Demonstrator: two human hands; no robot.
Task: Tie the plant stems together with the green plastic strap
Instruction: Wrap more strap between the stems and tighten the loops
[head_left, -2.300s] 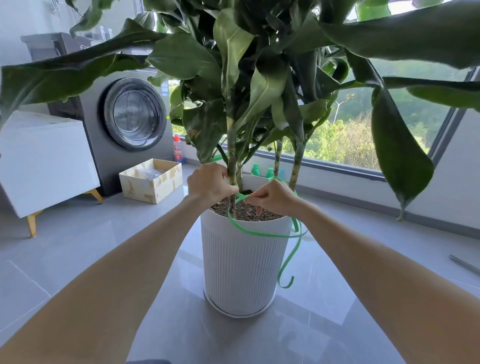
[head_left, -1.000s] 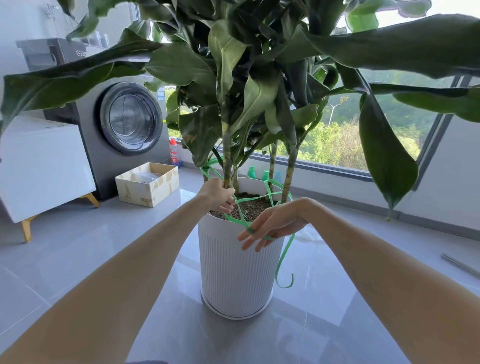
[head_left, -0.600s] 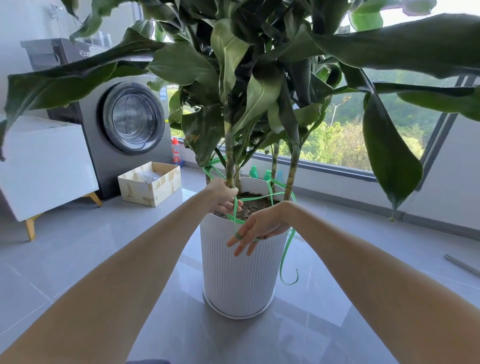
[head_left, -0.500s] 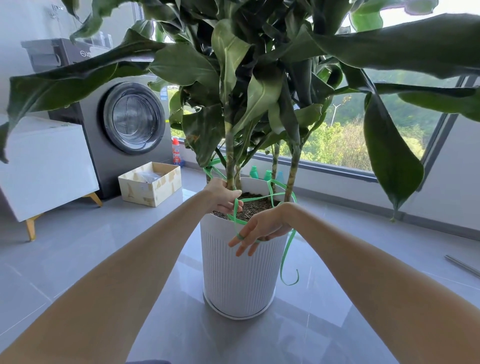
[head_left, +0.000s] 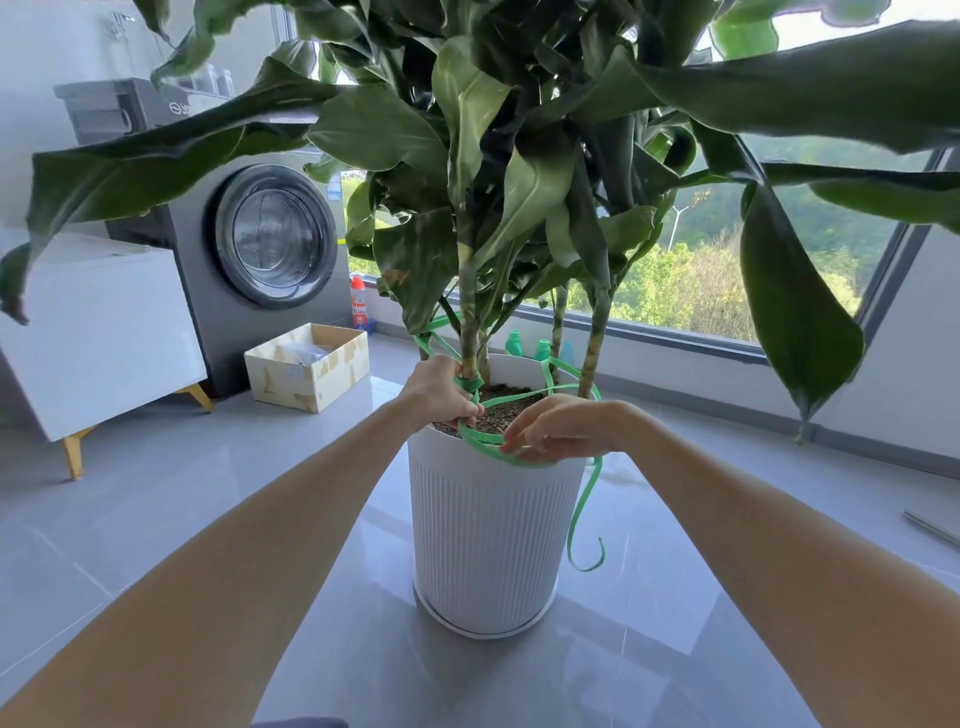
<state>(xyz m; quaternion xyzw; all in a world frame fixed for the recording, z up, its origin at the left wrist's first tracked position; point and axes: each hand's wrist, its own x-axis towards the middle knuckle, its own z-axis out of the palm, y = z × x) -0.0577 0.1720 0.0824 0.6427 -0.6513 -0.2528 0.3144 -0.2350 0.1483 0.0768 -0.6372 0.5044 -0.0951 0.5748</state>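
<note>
The left hand (head_left: 441, 392) is closed on the green strap (head_left: 582, 506) at the base of the near stem (head_left: 467, 332). The strap loops over the white pot (head_left: 488, 530) around the stems, and the right hand (head_left: 558, 428) pinches it at the rim, its tail hanging down the side.

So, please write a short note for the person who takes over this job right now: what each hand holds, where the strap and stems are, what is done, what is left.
Left hand: closed on the green strap at the base of the front stem, where the strap is bunched.
Right hand: fingers pinch the strap loop over the near rim of the white pot.
Strap: loops loosely around the stems above the soil; its free end hangs down the pot's right side.
Done: strap passed around the stems.
Left: pull the loop tight and knot it. No finished knot is visible yet.
</note>
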